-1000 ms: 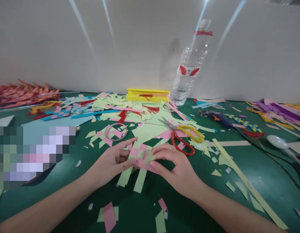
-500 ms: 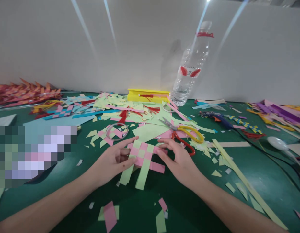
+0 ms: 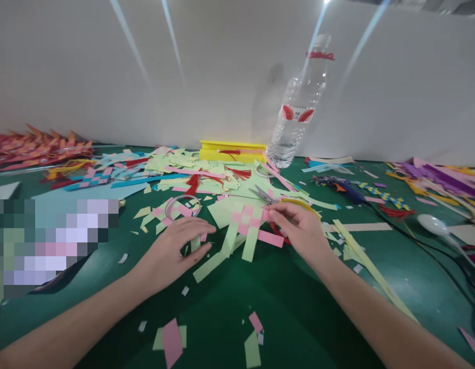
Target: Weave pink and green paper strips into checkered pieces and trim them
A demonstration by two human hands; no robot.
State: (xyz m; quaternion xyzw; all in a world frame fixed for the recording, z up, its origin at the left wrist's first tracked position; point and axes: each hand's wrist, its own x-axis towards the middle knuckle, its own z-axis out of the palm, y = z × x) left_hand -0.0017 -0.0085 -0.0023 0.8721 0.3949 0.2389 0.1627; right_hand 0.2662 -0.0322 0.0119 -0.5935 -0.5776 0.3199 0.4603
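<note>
A woven piece of pink and pale green paper strips (image 3: 246,219) hangs from my right hand (image 3: 299,225), pinched at its right edge between thumb and fingers. Loose strip ends trail from it, pink to the right and green downward. My left hand (image 3: 179,246) is apart from it on the left, thumb and fingers spread with nothing between them. Just beyond my right hand lie scissors (image 3: 263,195), their handles partly hidden by that hand. A roll of clear tape (image 3: 172,207) rests behind my left hand.
A clear plastic bottle (image 3: 297,113) leans against the wall behind a yellow folded paper (image 3: 233,152). Paper scraps and red tassels (image 3: 193,183) cover the middle. On the right are a glue gun (image 3: 345,188) with its cord and a white spoon (image 3: 433,224). A blurred patch covers the left.
The woven paper has moved right and away from me in my right hand. My left hand has let go of it and come apart. The scissors' handles are now mostly covered.
</note>
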